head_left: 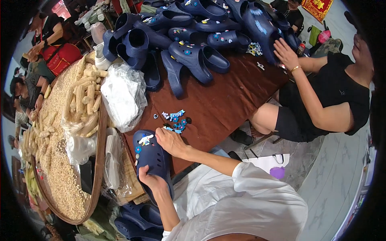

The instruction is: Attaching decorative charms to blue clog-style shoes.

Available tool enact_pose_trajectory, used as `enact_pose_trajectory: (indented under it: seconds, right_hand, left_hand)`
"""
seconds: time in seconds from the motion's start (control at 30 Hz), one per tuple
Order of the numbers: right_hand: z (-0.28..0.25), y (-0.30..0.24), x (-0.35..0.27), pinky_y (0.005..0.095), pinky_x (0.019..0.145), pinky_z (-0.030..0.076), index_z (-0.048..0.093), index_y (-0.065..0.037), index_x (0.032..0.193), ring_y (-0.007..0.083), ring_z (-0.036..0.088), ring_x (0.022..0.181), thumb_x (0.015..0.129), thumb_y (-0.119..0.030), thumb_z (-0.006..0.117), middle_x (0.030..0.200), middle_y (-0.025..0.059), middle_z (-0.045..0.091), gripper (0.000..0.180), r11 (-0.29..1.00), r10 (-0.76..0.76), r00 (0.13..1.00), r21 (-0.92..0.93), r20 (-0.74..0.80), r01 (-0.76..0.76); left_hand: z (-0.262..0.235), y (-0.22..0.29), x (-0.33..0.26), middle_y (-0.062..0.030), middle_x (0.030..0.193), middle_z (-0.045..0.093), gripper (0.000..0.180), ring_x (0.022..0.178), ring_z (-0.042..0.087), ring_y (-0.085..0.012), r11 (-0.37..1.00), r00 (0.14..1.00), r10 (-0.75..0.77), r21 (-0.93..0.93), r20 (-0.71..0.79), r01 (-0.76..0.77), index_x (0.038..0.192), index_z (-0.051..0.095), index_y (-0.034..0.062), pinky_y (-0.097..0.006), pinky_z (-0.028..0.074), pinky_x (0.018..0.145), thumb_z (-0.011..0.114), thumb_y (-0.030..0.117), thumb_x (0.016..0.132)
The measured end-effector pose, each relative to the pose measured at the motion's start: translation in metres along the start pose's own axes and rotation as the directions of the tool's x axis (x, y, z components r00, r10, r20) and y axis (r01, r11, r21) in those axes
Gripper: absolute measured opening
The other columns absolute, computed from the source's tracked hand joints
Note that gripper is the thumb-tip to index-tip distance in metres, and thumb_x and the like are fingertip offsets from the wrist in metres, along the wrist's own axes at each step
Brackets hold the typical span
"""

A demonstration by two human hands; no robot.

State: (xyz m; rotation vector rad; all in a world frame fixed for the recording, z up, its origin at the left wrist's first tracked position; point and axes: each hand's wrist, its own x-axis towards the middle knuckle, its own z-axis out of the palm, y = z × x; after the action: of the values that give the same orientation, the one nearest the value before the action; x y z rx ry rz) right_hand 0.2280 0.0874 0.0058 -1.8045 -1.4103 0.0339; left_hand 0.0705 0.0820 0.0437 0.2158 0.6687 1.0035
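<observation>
A navy blue foam clog (152, 157) lies tilted at the near edge of the brown-covered table. My left hand (153, 181) grips it by the side, thumb on top. White character and blue flower charms (138, 149) are fixed on its upper. My right hand (173, 142) is at the toe end, fingers pinched together against the clog's edge; whatever they pinch is hidden. Just beyond it lies a small cluster of loose charms (175, 119), mostly blue, with a few white and dark ones.
Many decorated navy clogs (189, 56) are heaped across the table's far side. To the left, a round tray (100, 168) carries corn kernels and cobs beside a clear plastic bag (124, 96). At right, a seated co-worker (321, 92) handles another clog. More clogs (138, 221) lie below.
</observation>
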Motion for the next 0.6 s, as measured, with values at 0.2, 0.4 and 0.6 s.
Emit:
enact_pose_trajectory:
  seconds: [0.2, 0.4, 0.6]
  right_hand:
    - [-0.005, -0.006, 0.003, 0.0454, 0.075, 0.048, 0.057, -0.006, 0.090, 0.0319, 0.057, 0.085, 0.093, -0.020, 0.061, 0.090, 0.0123, 0.059, 0.015, 0.996, -0.011, 1.000, -0.085, -0.028, 0.009]
    - [-0.021, 0.016, 0.004, 0.0469, 0.080, 0.046, 0.062, -0.007, 0.104, 0.0356, 0.056, 0.094, 0.090, -0.024, 0.066, 0.102, 0.0146, 0.057, 0.023, 0.983, 0.005, 0.999, -0.182, 0.037, 0.002]
    - [-0.020, 0.001, 0.012, 0.0419, 0.091, 0.045, 0.063, -0.001, 0.109, 0.0319, 0.057, 0.103, 0.093, -0.023, 0.066, 0.104, 0.0138, 0.058, 0.027, 0.980, -0.002, 0.988, 0.196, 0.154, -0.029]
  left_hand:
    - [-0.009, 0.014, -0.012, -0.0149, 0.123, 0.065, 0.051, 0.112, 0.064, -0.0329, 0.994, 0.998, 0.025, 0.105, -0.059, -0.019, 0.123, 0.058, 0.0000, -0.047, 0.051, 0.100, 0.059, 0.011, 0.073]
    - [-0.015, 0.005, -0.013, -0.0095, 0.106, 0.070, 0.037, 0.103, 0.065, -0.0267, 0.999, 0.994, 0.007, 0.046, -0.105, -0.003, 0.103, 0.066, 0.0021, -0.040, 0.048, 0.101, 0.058, -0.001, 0.067]
    - [-0.045, 0.000, -0.012, -0.0145, 0.144, 0.052, 0.060, 0.132, 0.050, -0.0283, 0.991, 0.995, -0.080, -0.098, 0.059, 0.085, 0.138, 0.046, -0.0078, -0.041, 0.032, 0.118, 0.047, -0.002, 0.079]
